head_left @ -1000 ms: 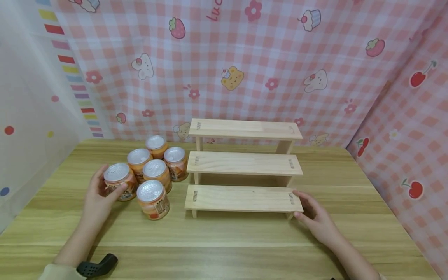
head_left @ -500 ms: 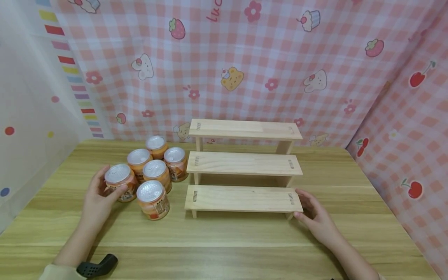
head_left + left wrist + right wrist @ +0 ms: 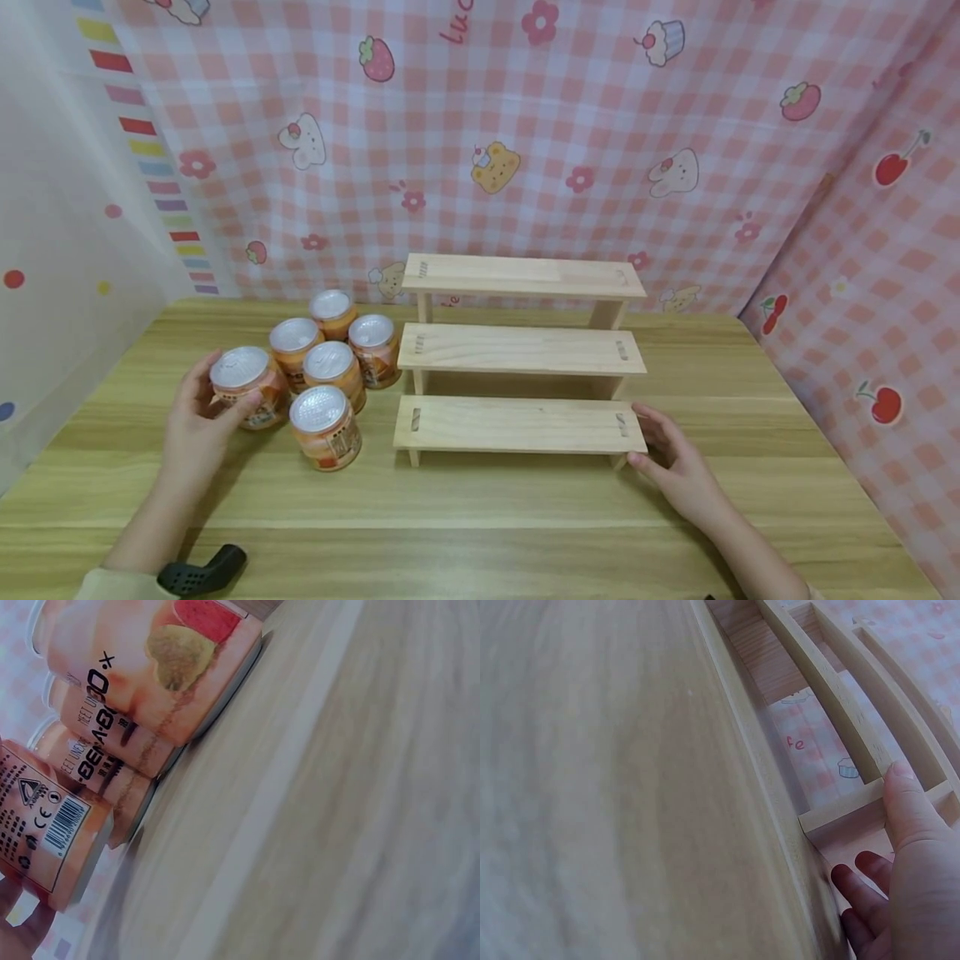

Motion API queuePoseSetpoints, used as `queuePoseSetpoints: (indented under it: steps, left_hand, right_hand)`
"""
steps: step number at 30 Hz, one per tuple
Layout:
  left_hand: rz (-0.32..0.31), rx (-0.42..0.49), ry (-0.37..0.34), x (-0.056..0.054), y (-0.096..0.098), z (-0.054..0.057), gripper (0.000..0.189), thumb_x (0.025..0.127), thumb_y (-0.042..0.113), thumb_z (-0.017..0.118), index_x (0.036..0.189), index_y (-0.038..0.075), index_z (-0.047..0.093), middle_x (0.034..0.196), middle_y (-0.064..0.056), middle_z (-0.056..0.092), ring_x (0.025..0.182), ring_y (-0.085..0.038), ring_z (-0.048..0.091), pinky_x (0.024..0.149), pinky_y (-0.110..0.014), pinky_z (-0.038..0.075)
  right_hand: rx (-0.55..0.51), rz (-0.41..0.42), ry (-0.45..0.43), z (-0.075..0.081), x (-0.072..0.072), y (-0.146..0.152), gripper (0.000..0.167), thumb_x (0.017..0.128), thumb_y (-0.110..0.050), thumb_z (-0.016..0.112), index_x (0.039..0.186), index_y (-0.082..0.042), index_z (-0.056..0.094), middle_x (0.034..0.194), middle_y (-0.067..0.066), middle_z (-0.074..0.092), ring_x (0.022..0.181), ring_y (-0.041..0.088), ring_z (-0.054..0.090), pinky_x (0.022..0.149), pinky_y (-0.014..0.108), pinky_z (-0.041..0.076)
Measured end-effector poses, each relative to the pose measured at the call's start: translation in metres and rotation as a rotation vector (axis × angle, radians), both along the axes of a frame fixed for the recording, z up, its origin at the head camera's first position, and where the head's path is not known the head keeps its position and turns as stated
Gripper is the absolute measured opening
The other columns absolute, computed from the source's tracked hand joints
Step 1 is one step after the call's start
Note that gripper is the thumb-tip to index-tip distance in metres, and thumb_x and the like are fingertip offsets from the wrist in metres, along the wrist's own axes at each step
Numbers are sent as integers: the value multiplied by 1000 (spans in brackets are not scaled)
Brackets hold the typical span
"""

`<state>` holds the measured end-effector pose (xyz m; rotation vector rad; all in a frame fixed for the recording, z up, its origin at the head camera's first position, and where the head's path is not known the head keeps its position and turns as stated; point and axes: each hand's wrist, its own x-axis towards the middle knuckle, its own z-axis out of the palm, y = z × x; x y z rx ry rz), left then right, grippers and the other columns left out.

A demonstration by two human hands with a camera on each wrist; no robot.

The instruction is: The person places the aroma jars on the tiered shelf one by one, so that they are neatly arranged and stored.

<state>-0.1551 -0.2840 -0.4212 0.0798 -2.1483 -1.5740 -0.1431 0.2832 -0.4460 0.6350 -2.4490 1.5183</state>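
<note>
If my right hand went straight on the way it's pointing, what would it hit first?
The wooden shelf's bottom step, at its right end. Your right hand points toward that end and appears to touch it, so it would likely push against it at once, though exact contact is hard to judge.

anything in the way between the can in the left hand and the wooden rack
Yes. On a straight sideways path, the front can and the can just behind it stand between the held can and the wooden rack. Nothing visible hangs above them, so lifting over looks open.
</note>
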Motion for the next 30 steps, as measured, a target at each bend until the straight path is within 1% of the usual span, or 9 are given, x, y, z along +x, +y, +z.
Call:
queuePoseSetpoints:
  steps: [5, 7, 9, 12, 17, 21, 24, 28, 30]
  left_hand:
    - [-20, 156, 31, 2, -1, 8, 70, 85, -6, 69, 145, 8, 36, 119, 8, 54, 107, -5, 51, 85, -10, 40]
    - [-18, 171, 37, 3, -3, 12, 70, 84, -6, 69, 145, 9, 38, 118, 9, 55, 106, -5, 51, 84, -10, 41]
    - [-5, 146, 31, 4, -4, 16, 71, 84, -5, 69, 145, 10, 38, 118, 9, 56, 105, -4, 52, 83, -10, 41]
    - [34, 53, 14, 4, -4, 24, 71, 85, -1, 71, 146, 12, 38, 120, 9, 55, 106, -3, 52, 83, -10, 41]
    - [41, 13, 7, 4, 0, 36, 71, 85, 1, 72, 146, 13, 38, 123, 5, 55, 107, -5, 52, 82, -9, 42]
    - [51, 1, 21, 5, 3, 48, 70, 84, 0, 72, 145, 13, 41, 118, 8, 55, 105, -5, 52, 81, -10, 43]
    - [67, -33, 36, 5, 6, 58, 69, 84, 1, 72, 145, 14, 41, 117, 9, 55, 105, -6, 52, 80, -10, 43]
    - [49, -60, 62, 5, 12, 72, 68, 85, 2, 72, 145, 12, 41, 118, 6, 56, 106, -8, 52, 80, -11, 44]
    - [27, -49, 83, 5, 16, 79, 68, 84, 0, 72, 144, 11, 42, 119, 5, 56, 106, -10, 52, 80, -12, 44]
  right_hand:
    - [0, 1, 1, -1, -1, 0, 62, 84, 11, 65, 140, 4, 38, 124, 28, 55, 108, 0, 53, 91, 11, 39]
    - [0, 1, 1, -1, -2, 0, 62, 84, 11, 65, 140, 4, 38, 124, 28, 54, 109, 0, 52, 91, 11, 38]
    - [-5, 4, -1, -1, -2, 0, 61, 84, 10, 65, 140, 4, 38, 125, 28, 54, 109, 1, 52, 91, 12, 38]
    - [-5, 3, -5, -1, -2, -1, 61, 85, 9, 65, 140, 3, 38, 125, 28, 54, 110, 1, 52, 92, 12, 38]
    - [-1, -11, -12, -1, 0, 0, 60, 86, 9, 65, 140, 3, 39, 126, 28, 53, 110, -1, 51, 91, 11, 38]
    - [-1, -8, -9, -1, 0, -1, 60, 86, 9, 64, 140, 3, 39, 124, 28, 54, 109, 0, 52, 91, 11, 38]
    - [-8, 0, -9, -1, 0, -1, 60, 86, 9, 64, 139, 3, 39, 123, 28, 55, 109, 1, 52, 91, 12, 38]
    - [-10, -2, -11, -2, 0, -1, 60, 85, 9, 64, 139, 3, 39, 121, 27, 56, 108, 1, 53, 91, 11, 39]
    - [-9, -4, -9, -2, -1, -1, 60, 85, 10, 64, 139, 3, 39, 120, 27, 57, 108, 1, 53, 90, 12, 39]
